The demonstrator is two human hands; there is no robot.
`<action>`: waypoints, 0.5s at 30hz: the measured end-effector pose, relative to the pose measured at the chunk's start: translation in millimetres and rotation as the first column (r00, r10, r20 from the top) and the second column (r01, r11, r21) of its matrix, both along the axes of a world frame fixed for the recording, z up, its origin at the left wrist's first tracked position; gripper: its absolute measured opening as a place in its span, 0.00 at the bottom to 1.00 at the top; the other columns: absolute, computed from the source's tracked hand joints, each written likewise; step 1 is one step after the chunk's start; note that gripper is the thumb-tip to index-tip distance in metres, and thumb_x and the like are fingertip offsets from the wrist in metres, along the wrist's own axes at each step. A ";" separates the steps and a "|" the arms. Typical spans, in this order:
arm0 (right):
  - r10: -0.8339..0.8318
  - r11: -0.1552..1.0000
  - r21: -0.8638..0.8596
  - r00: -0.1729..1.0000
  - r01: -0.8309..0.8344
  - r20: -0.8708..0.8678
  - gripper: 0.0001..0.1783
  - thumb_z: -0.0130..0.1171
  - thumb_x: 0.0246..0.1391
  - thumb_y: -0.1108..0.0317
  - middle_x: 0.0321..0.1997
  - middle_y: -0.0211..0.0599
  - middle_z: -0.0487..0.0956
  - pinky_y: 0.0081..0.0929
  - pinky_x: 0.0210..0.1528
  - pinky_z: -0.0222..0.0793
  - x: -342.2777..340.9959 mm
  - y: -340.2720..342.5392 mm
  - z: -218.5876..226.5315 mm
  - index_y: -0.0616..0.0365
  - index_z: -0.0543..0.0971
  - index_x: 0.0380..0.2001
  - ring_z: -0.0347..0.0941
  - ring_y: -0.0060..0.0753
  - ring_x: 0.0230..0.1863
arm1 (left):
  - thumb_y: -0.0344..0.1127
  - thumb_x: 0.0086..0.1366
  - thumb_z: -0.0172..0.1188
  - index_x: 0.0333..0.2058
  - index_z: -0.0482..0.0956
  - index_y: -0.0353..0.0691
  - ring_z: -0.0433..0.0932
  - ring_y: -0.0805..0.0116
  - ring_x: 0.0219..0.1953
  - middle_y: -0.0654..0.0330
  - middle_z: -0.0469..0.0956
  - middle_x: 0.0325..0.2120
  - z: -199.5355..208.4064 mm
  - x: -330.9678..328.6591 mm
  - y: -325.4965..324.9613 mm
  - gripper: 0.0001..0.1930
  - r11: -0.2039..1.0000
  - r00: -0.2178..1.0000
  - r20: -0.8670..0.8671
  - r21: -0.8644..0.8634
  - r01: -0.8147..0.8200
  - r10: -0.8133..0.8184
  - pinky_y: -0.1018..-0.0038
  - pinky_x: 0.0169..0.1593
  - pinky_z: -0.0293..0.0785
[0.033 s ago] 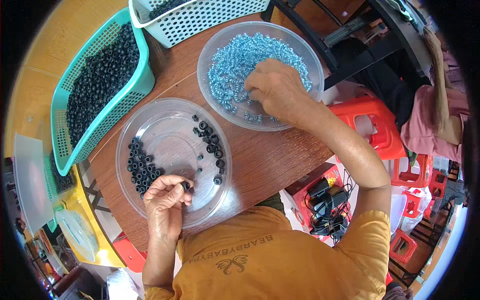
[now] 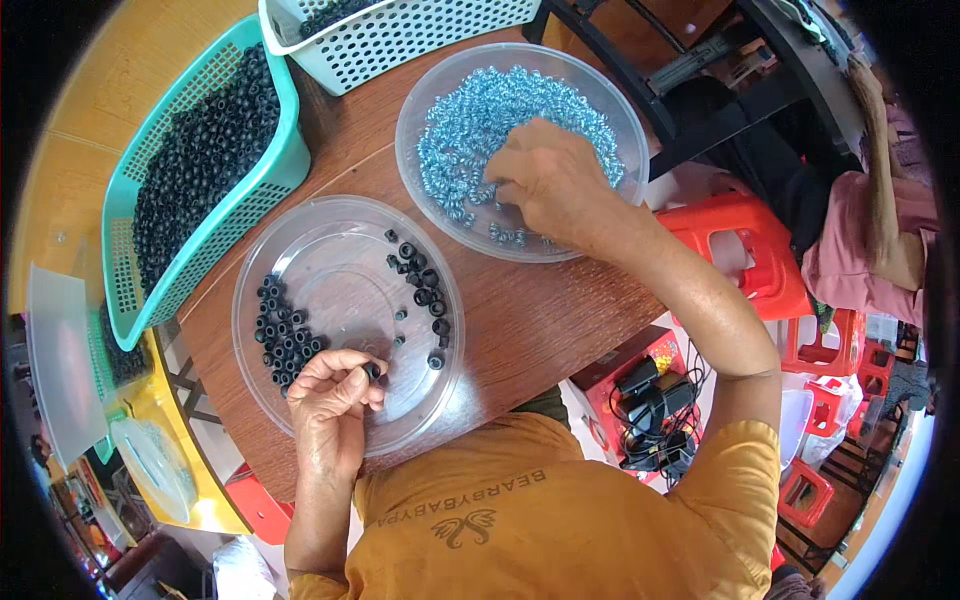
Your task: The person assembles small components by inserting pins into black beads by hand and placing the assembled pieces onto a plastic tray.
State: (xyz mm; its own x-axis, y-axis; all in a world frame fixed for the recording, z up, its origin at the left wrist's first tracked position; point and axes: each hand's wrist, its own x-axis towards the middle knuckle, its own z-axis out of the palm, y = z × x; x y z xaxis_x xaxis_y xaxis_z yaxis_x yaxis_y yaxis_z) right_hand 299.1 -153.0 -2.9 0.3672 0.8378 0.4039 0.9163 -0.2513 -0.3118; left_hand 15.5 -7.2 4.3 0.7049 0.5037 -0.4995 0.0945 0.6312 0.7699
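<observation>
Over the near side of the round clear tray (image 2: 345, 280), the left hand (image 2: 333, 398) pinches a black hollow piece (image 2: 371, 371). Beyond the tray, rightward, the right hand (image 2: 555, 185) is over a bowl (image 2: 412, 178) of blue pieces (image 2: 465, 130), possibly coils; leftward stands a turquoise basket (image 2: 237, 218).

Right grip (image 2: 556, 182) shifted very slightly, a touch leftward

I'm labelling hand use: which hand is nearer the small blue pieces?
Right. The right hand is at the blue pieces, over their clear bowl; the left hand is farther off, over the clear tray, pinching a black piece.
</observation>
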 end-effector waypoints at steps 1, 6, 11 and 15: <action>0.032 0.999 -0.012 0.999 -0.032 -0.015 0.04 0.63 0.40 0.72 0.27 0.38 0.75 0.40 0.37 0.67 -2.1 2.0 -0.8 0.56 0.79 0.23 0.71 0.44 0.36 | 0.24 0.57 0.63 0.33 0.77 0.30 0.76 0.70 0.22 0.50 0.80 0.30 -0.6 -0.1 0.1 0.06 1.000 1.000 -0.003 -0.004 0.002 -0.002 0.78 0.29 0.75; 0.046 0.991 -0.125 0.999 -0.049 -0.025 0.02 0.60 0.38 0.74 0.27 0.47 0.76 0.44 0.36 0.69 -3.7 17.6 -1.2 0.60 0.79 0.21 0.73 0.51 0.35 | 0.24 0.57 0.63 0.34 0.77 0.30 0.76 0.70 0.22 0.50 0.80 0.30 -1.4 -0.8 0.4 0.06 1.000 1.000 -0.003 -0.005 -0.001 0.001 0.78 0.29 0.75; 0.024 0.980 -0.195 0.997 -0.039 -0.079 0.05 0.57 0.37 0.74 0.24 0.57 0.77 0.49 0.34 0.71 0.7 21.7 -3.3 0.65 0.79 0.18 0.75 0.59 0.30 | 0.24 0.57 0.63 0.33 0.77 0.30 0.77 0.69 0.22 0.49 0.80 0.30 -3.3 -1.5 0.8 0.06 1.000 1.000 0.008 -0.020 -0.013 0.014 0.78 0.28 0.74; -0.054 0.995 -0.096 0.968 0.031 -0.247 0.07 0.57 0.42 0.70 0.24 0.50 0.77 0.45 0.34 0.69 -0.7 18.5 7.7 0.63 0.79 0.20 0.74 0.53 0.30 | 0.24 0.57 0.63 0.33 0.77 0.30 0.77 0.69 0.22 0.49 0.80 0.30 -3.1 -1.5 1.5 0.06 1.000 1.000 0.016 -0.030 -0.006 0.007 0.78 0.28 0.75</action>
State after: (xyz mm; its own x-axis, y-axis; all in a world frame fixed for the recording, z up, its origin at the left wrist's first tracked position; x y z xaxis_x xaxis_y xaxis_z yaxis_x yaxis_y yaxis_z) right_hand 298.4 -134.5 4.7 0.4823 0.8484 0.2182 0.8008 -0.3261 -0.5024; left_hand 14.0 -5.7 1.2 0.7098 0.4932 -0.5029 0.0779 0.6546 0.7519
